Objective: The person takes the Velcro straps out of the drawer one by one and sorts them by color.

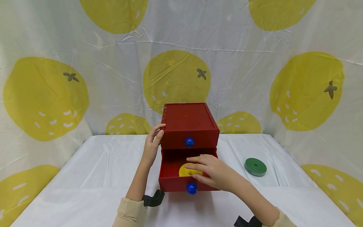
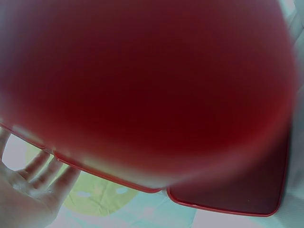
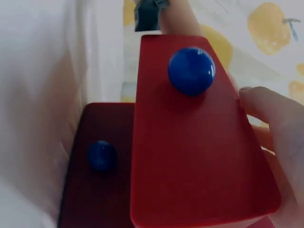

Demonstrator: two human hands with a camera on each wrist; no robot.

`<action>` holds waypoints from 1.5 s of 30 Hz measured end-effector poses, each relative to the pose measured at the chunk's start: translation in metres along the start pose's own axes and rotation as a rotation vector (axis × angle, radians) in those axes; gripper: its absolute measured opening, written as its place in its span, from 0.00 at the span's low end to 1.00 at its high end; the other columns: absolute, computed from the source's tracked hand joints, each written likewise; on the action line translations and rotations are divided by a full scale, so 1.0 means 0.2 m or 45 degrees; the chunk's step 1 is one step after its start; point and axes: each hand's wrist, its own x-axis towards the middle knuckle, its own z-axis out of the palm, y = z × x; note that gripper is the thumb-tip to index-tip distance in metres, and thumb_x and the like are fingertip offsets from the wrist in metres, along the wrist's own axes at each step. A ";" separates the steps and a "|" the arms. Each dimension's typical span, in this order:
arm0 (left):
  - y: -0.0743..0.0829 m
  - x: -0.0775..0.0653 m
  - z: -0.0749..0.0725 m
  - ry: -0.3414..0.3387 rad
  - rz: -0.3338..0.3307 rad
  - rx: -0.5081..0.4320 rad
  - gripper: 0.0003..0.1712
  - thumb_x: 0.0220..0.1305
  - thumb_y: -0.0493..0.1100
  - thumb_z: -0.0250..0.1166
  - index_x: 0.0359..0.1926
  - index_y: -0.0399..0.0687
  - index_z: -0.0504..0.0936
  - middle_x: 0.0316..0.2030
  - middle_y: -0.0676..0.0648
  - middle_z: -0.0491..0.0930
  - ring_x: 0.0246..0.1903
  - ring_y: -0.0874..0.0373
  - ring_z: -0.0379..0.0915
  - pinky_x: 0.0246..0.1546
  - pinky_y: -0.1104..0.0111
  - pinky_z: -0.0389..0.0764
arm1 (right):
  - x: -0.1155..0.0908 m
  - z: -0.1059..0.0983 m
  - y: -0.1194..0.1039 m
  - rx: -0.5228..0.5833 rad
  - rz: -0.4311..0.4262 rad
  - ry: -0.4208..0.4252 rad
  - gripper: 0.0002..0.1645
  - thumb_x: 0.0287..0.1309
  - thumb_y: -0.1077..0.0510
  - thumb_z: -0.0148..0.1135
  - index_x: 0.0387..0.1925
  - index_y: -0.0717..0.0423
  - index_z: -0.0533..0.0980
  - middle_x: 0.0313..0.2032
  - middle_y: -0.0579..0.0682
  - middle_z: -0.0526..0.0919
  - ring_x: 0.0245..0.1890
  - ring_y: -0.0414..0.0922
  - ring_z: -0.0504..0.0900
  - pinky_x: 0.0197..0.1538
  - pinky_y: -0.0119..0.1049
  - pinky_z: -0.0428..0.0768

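Observation:
In the head view a red two-drawer box (image 1: 185, 118) stands on the table, its lower drawer (image 1: 171, 183) pulled out and its upper one closed. A flat yellow disc (image 1: 183, 171) is inside the lower drawer, partly covered by my right hand (image 1: 214, 171). That hand reaches over the drawer front with its fingers extended across the disc; the right wrist view shows the thumb (image 3: 256, 102) by the drawer's edge. My left hand (image 1: 152, 145) rests against the box's left side, fingers nearly straight. Blue round knobs (image 1: 189, 142) mark both drawer fronts.
A green disc (image 1: 255, 167) lies on the white-covered table (image 1: 113, 176), right of the box. Behind the table hangs a white cloth (image 1: 235, 78) printed with large yellow fruit. The drawer's side fills most of the left wrist view.

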 end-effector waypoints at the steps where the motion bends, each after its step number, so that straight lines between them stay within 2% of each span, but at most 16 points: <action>1: 0.00 0.00 0.00 0.000 0.000 0.000 0.18 0.67 0.49 0.49 0.57 0.55 0.70 0.56 0.51 0.67 0.51 0.57 0.66 0.49 0.63 0.69 | 0.01 -0.01 0.01 0.020 0.035 -0.043 0.20 0.58 0.50 0.57 0.52 0.45 0.75 0.54 0.47 0.76 0.53 0.44 0.74 0.51 0.42 0.75; 6: 0.02 0.00 0.00 -0.002 -0.014 -0.001 0.18 0.68 0.47 0.49 0.57 0.54 0.70 0.57 0.51 0.66 0.52 0.59 0.65 0.50 0.61 0.69 | 0.06 -0.03 0.04 0.101 0.179 -0.205 0.22 0.56 0.49 0.58 0.54 0.44 0.74 0.58 0.46 0.73 0.57 0.46 0.72 0.55 0.44 0.73; 14: 0.12 -0.05 0.02 -0.013 -0.029 0.005 0.20 0.69 0.43 0.46 0.59 0.45 0.67 0.59 0.45 0.64 0.53 0.57 0.63 0.53 0.57 0.67 | 0.11 -0.02 0.08 0.168 0.229 -0.367 0.22 0.55 0.47 0.60 0.54 0.38 0.74 0.59 0.43 0.72 0.60 0.46 0.70 0.56 0.44 0.72; 20: 0.05 -0.02 0.01 -0.004 -0.025 -0.011 0.19 0.68 0.44 0.48 0.58 0.50 0.69 0.58 0.48 0.66 0.51 0.59 0.65 0.50 0.63 0.69 | 0.13 0.00 0.11 0.265 0.340 -0.532 0.22 0.53 0.46 0.60 0.52 0.33 0.74 0.60 0.41 0.71 0.61 0.44 0.68 0.58 0.45 0.70; 25: -0.01 0.00 0.00 0.002 0.006 -0.008 0.18 0.67 0.48 0.50 0.57 0.55 0.70 0.57 0.51 0.66 0.52 0.58 0.65 0.49 0.63 0.69 | 0.13 0.02 0.12 0.346 0.374 -0.636 0.18 0.52 0.47 0.61 0.48 0.34 0.78 0.58 0.39 0.73 0.60 0.42 0.68 0.57 0.44 0.70; 30: -0.02 0.00 0.00 0.000 0.031 -0.009 0.19 0.67 0.49 0.50 0.57 0.55 0.70 0.58 0.51 0.66 0.53 0.58 0.65 0.50 0.61 0.70 | 0.13 0.04 0.13 0.404 0.395 -0.680 0.18 0.52 0.48 0.62 0.48 0.34 0.78 0.58 0.39 0.73 0.60 0.43 0.69 0.57 0.44 0.71; 36: -0.01 0.00 0.00 -0.004 0.028 -0.009 0.19 0.67 0.49 0.50 0.57 0.56 0.70 0.57 0.51 0.67 0.52 0.58 0.66 0.49 0.63 0.70 | 0.13 0.05 0.14 0.420 0.421 -0.702 0.23 0.51 0.47 0.62 0.52 0.34 0.75 0.61 0.40 0.70 0.62 0.44 0.66 0.58 0.46 0.69; 43: 0.00 -0.01 0.00 -0.033 0.025 -0.026 0.20 0.68 0.51 0.48 0.59 0.57 0.68 0.56 0.48 0.69 0.49 0.58 0.70 0.47 0.63 0.72 | 0.13 0.05 0.12 0.428 0.435 -0.709 0.24 0.51 0.52 0.62 0.53 0.35 0.75 0.61 0.41 0.69 0.63 0.45 0.65 0.58 0.45 0.70; 45: 0.00 -0.01 0.00 -0.043 0.027 -0.021 0.20 0.68 0.52 0.48 0.59 0.58 0.68 0.58 0.49 0.67 0.51 0.58 0.69 0.49 0.62 0.71 | 0.13 0.05 0.12 0.434 0.438 -0.711 0.25 0.51 0.53 0.62 0.53 0.35 0.74 0.62 0.41 0.69 0.63 0.45 0.65 0.58 0.44 0.70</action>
